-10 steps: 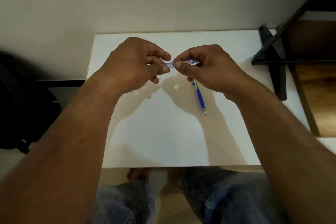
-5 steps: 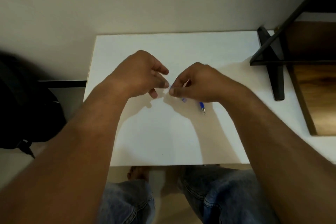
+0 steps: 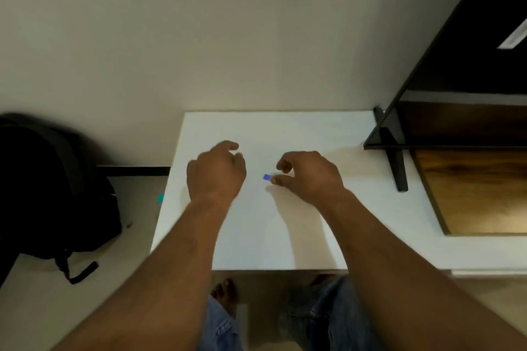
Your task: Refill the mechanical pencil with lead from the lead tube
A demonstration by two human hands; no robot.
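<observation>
— Head view: where's the lead tube?
— Only a small blue end (image 3: 267, 177) shows on the white worktop (image 3: 285, 128), touching the right hand (image 3: 309, 177) at its thumb tip. It pokes leftward toward the left hand (image 3: 216, 172).
— Gripped?
— Can't tell; the right fingers are curled loosely beside it. The left hand's grip is hidden too, knuckles up, well apart from the blue piece.
— The pencil?
— Not visible; perhaps under the right hand. My guess is the right hand, being nearer, acts next.
</observation>
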